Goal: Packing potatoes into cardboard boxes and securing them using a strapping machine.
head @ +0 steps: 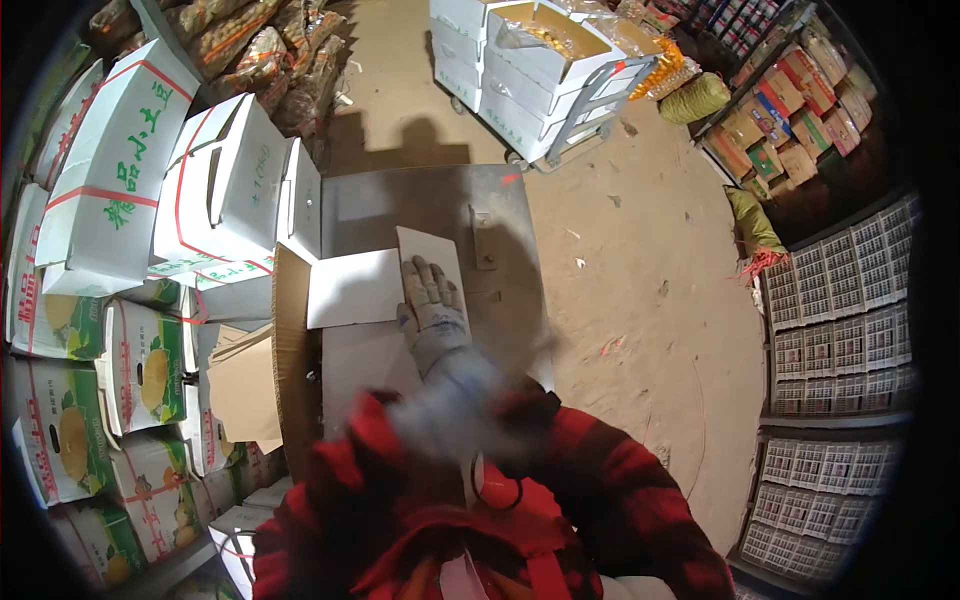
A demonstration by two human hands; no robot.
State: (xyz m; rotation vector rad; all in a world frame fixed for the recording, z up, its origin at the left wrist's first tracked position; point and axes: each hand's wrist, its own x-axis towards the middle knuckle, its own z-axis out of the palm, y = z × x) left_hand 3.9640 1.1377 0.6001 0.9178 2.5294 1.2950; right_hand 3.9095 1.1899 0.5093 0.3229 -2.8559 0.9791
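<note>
My right hand (436, 307), in a pale, soiled work glove, lies flat with its fingers pointing away from me. It rests on a narrow white cardboard panel (425, 246), slightly tilted, on top of a grey metal surface (360, 195). Joined to or touching that panel on the left is a wider white cardboard panel (355, 289); I cannot tell which. My left hand (450, 409) is a grey-blue blur over my right wrist, close to the camera. Its fingers cannot be made out, nor whether it holds anything.
An upright brown cardboard edge (291, 360) borders the work surface, beside flat cardboard sheets (244, 386). White cartons (225, 172) and printed cartons (146, 367) are stacked left. A loaded hand trolley (592, 112) stands ahead. Plastic crates (840, 330) line the right, across the dirt floor (637, 300).
</note>
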